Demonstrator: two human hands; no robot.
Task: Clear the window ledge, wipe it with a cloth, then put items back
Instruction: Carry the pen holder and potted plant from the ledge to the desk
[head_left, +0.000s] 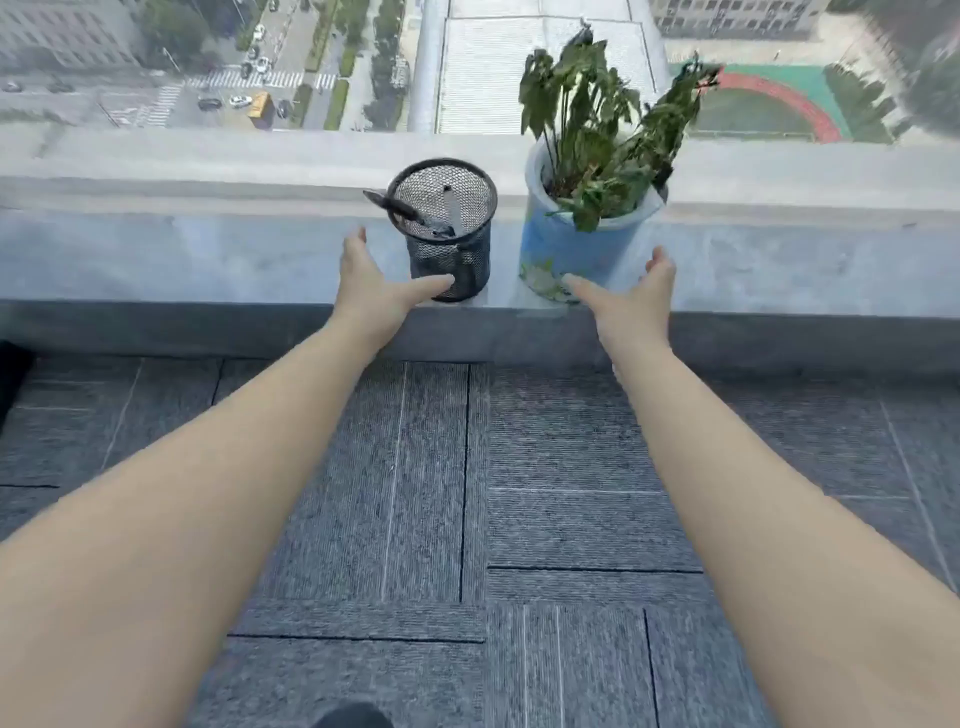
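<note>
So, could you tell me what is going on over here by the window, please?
A person is reaching with both bare hands toward two things standing side by side on the window ledge. The left hand is open at the black mesh pen holder, thumb at its base. The right hand is open at the blue plant pot, not closed on it. Neither has been lifted, so clearing has barely begun. No cloth is in view.

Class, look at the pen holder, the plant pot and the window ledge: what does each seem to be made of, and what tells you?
Pen holder: black metal wire mesh, probably; you can see through its fine grid.
Plant pot: likely glazed ceramic or plastic; smooth white rim, printed blue wall.
Window ledge: polished stone, seemingly marble; pale grey, faintly mottled, slightly glossy.
</note>
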